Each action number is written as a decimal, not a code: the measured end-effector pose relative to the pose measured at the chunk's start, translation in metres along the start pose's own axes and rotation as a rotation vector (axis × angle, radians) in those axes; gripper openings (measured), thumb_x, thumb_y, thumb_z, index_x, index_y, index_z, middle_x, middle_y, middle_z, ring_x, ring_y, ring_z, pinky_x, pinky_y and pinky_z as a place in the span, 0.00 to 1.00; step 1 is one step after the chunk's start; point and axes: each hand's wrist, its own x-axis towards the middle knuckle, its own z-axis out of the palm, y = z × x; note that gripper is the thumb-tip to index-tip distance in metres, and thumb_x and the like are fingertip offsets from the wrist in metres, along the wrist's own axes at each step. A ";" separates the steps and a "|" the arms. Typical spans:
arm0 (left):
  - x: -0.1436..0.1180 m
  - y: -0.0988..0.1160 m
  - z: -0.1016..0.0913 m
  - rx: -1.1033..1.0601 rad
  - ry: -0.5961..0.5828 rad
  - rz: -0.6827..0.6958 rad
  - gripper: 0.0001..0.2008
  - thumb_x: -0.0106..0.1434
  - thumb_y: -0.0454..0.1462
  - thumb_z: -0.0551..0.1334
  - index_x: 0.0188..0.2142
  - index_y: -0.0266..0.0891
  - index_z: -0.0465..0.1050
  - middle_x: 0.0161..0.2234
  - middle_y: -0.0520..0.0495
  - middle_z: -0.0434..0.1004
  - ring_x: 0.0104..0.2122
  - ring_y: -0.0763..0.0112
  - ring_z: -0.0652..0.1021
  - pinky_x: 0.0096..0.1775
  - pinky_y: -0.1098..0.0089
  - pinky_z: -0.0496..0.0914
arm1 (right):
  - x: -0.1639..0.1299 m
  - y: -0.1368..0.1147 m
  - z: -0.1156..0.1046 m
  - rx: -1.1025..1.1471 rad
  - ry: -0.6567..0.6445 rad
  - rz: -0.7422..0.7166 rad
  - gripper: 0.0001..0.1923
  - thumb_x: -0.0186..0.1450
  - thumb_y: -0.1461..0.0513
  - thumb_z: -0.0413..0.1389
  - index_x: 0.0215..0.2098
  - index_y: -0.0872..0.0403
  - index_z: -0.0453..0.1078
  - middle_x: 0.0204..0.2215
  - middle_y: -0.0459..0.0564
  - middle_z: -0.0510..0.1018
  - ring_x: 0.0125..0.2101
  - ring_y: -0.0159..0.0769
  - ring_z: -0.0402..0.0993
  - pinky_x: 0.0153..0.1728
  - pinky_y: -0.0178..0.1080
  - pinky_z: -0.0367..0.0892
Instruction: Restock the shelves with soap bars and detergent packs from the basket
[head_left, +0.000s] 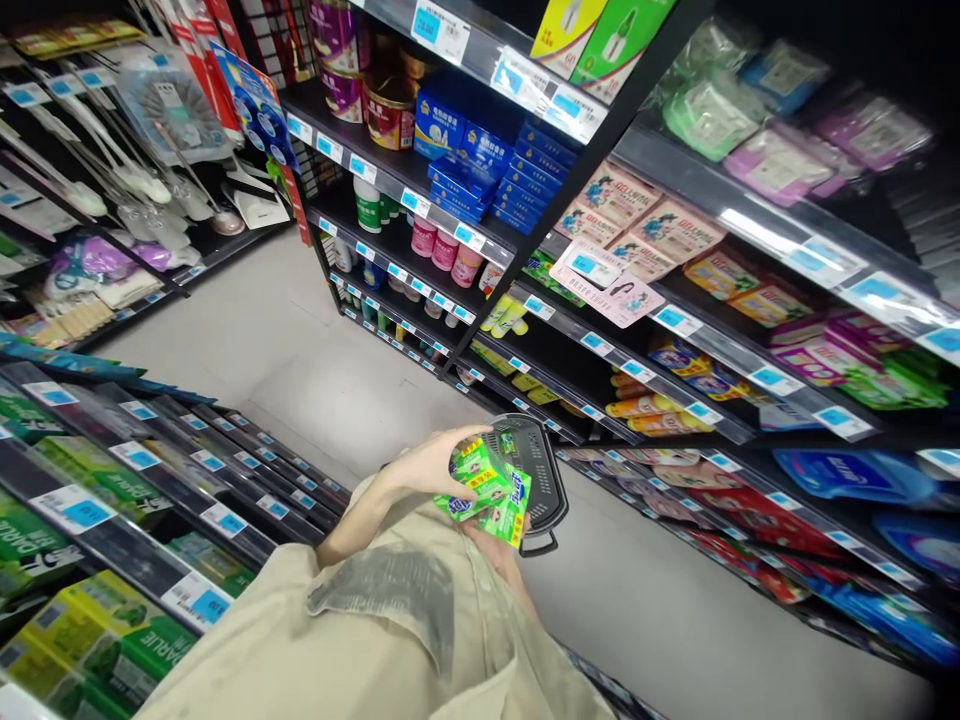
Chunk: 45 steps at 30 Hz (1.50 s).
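My left hand [431, 465] is wrapped round a green packet [476, 470] with yellow and blue print. Just to its right and overlapping it is a second green packet [514, 510] of similar print. Palm up beneath them, my right hand [499, 550] is partly hidden by the packets and seems to hold the second one. Behind both hands is a black plastic shopping basket [551, 475] with its handle hanging at the side. Inside the basket lies a small green item [509, 443]; how the basket is held up cannot be seen.
On the right stands a tall shelf with boxed soaps [667, 235] and price tags. Blue boxes [457, 135] fill a shelf ahead. A left shelf holds green toothpaste boxes [97, 640]. Hanging brushes [135, 170] are at the far left. A grey floor [300, 350] runs between.
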 end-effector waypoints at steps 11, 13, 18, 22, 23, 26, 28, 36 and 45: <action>0.003 0.005 0.004 0.085 -0.014 -0.112 0.47 0.55 0.50 0.76 0.71 0.42 0.65 0.55 0.40 0.80 0.49 0.54 0.82 0.52 0.60 0.75 | 0.005 0.010 -0.009 0.151 -0.119 0.068 0.38 0.47 0.21 0.53 0.34 0.38 0.78 0.43 0.47 0.83 0.60 0.59 0.70 0.60 0.66 0.62; 0.004 -0.003 0.000 0.046 -0.067 -0.116 0.44 0.58 0.51 0.74 0.70 0.42 0.66 0.55 0.40 0.80 0.49 0.55 0.81 0.50 0.62 0.76 | 0.006 0.013 -0.011 0.179 -0.155 0.062 0.37 0.50 0.22 0.54 0.36 0.39 0.78 0.45 0.46 0.83 0.59 0.57 0.70 0.58 0.64 0.64; 0.006 -0.020 -0.002 -0.044 -0.044 -0.151 0.33 0.65 0.55 0.68 0.64 0.42 0.72 0.56 0.41 0.79 0.53 0.54 0.79 0.52 0.62 0.74 | 0.008 0.019 -0.010 0.233 -0.250 0.043 0.36 0.51 0.25 0.60 0.40 0.41 0.77 0.36 0.47 0.79 0.42 0.50 0.75 0.47 0.59 0.70; 0.005 -0.021 -0.004 -0.130 -0.028 -0.258 0.32 0.67 0.58 0.64 0.62 0.42 0.73 0.48 0.42 0.80 0.47 0.55 0.80 0.48 0.63 0.74 | 0.010 0.017 -0.002 0.247 -0.358 0.062 0.44 0.45 0.22 0.61 0.38 0.47 0.75 0.27 0.45 0.74 0.28 0.42 0.70 0.35 0.51 0.72; 0.004 -0.020 -0.006 -0.166 -0.039 -0.269 0.33 0.67 0.58 0.64 0.62 0.41 0.72 0.46 0.43 0.80 0.46 0.56 0.80 0.47 0.63 0.73 | 0.009 0.015 0.000 0.244 -0.385 0.066 0.45 0.44 0.21 0.60 0.37 0.48 0.75 0.26 0.45 0.73 0.26 0.40 0.69 0.33 0.49 0.71; 0.000 -0.020 -0.014 -0.283 -0.139 -0.227 0.35 0.66 0.56 0.66 0.65 0.41 0.69 0.48 0.44 0.78 0.45 0.59 0.79 0.48 0.65 0.73 | 0.004 0.006 0.007 0.213 -0.435 0.075 0.45 0.47 0.21 0.58 0.37 0.49 0.75 0.27 0.47 0.76 0.27 0.42 0.73 0.33 0.47 0.73; -0.003 -0.022 -0.021 -0.367 -0.244 -0.163 0.38 0.65 0.53 0.68 0.70 0.42 0.65 0.51 0.43 0.77 0.50 0.57 0.78 0.53 0.63 0.72 | -0.002 -0.002 0.010 0.181 -0.439 0.078 0.43 0.47 0.26 0.65 0.41 0.49 0.77 0.32 0.50 0.80 0.33 0.47 0.79 0.38 0.49 0.75; -0.016 -0.033 -0.036 -0.654 -0.449 -0.181 0.42 0.56 0.47 0.73 0.70 0.46 0.70 0.67 0.39 0.71 0.68 0.39 0.69 0.66 0.51 0.67 | -0.010 -0.043 0.011 -0.113 -0.507 0.074 0.57 0.37 0.43 0.80 0.62 0.49 0.70 0.52 0.57 0.82 0.47 0.53 0.82 0.52 0.55 0.76; -0.009 -0.029 -0.035 -0.505 -0.550 -0.148 0.39 0.61 0.47 0.71 0.70 0.42 0.69 0.69 0.44 0.69 0.68 0.40 0.69 0.67 0.55 0.66 | -0.011 -0.089 0.008 -0.617 -0.528 -0.180 0.56 0.46 0.50 0.80 0.68 0.53 0.66 0.59 0.59 0.77 0.59 0.55 0.74 0.62 0.54 0.69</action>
